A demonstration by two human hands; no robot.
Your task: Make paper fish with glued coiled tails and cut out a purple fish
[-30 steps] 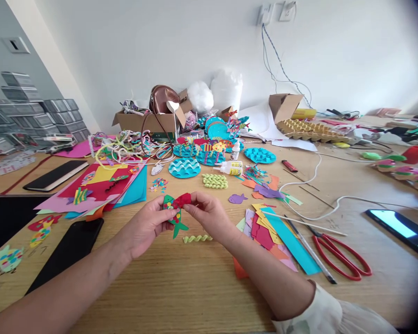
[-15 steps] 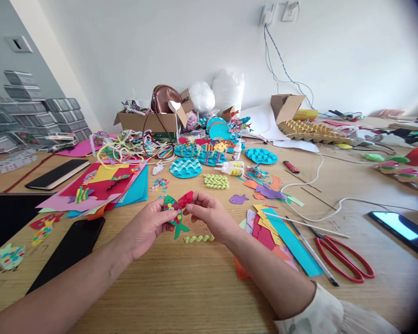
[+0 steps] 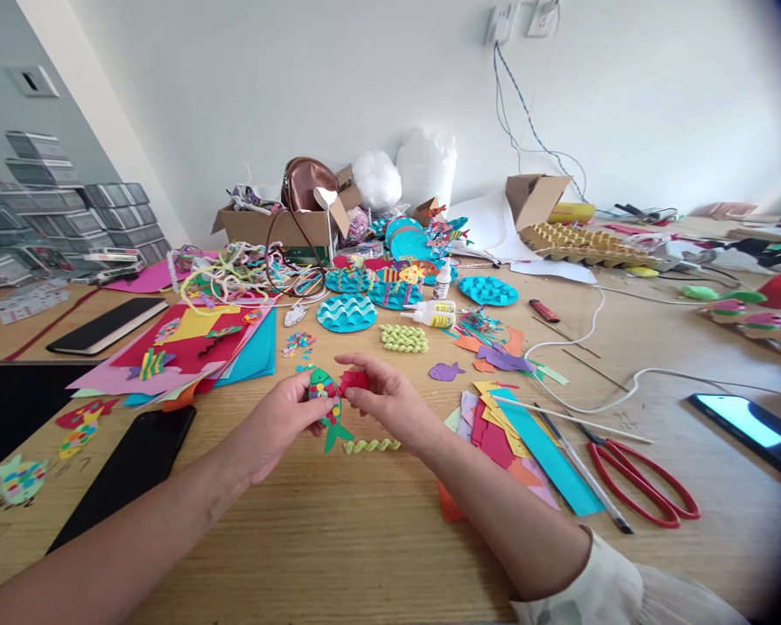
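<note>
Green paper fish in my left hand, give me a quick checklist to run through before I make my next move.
1. Green paper fish gripped: ok, the left hand pinches it.
2. Red piece under control: ok, in the fingers of the right hand, close beside the fish.
3. Red piece fixed to the fish: cannot tell, the fingers partly hide where they meet.
4. Tabletop near the fish's tail clear: not ok, a yellow-green wavy strip lies there.
5. Yellow-labelled bottle upright: not ok, it lies on its side.
6. Red-handled scissors out of the way: ok, on the table off to the right.
</note>
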